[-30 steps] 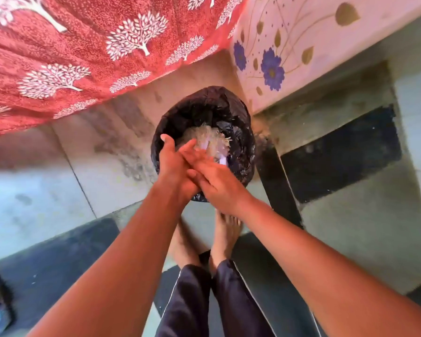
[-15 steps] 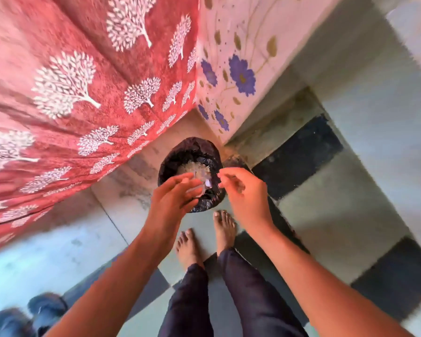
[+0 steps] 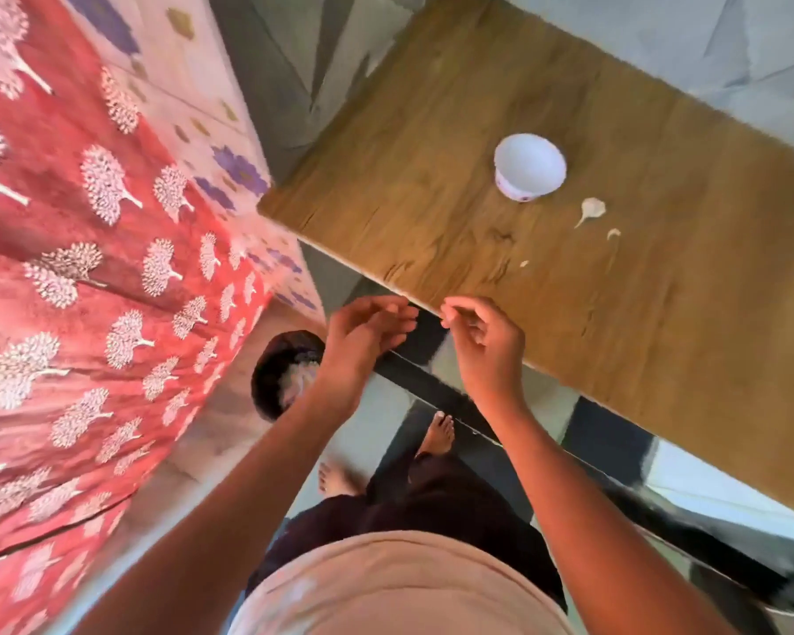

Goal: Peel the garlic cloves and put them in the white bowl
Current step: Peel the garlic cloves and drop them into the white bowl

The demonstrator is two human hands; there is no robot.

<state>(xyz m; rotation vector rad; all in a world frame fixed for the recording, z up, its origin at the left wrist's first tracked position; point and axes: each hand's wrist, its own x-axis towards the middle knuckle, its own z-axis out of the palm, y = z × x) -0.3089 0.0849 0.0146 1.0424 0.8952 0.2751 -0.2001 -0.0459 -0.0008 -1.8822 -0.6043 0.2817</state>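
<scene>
The white bowl (image 3: 529, 166) stands on the wooden table (image 3: 432, 185), and I cannot see into it from here. One unpeeled garlic clove (image 3: 591, 208) lies just right of the bowl, with two small pale scraps (image 3: 613, 233) nearer me. My left hand (image 3: 363, 341) and my right hand (image 3: 482, 341) hover side by side at the table's near edge, well short of the bowl. Both have loosely curled fingers and I see nothing in either.
A bin lined with a black bag (image 3: 280, 373) stands on the floor below my left hand, with pale peels inside. A red bedspread with white tree prints (image 3: 88, 291) fills the left. My bare feet (image 3: 438, 433) stand on the tiled floor.
My view has swung up from the bin to the table. Both hands rose away from the bin's mouth to the table edge and moved apart.
</scene>
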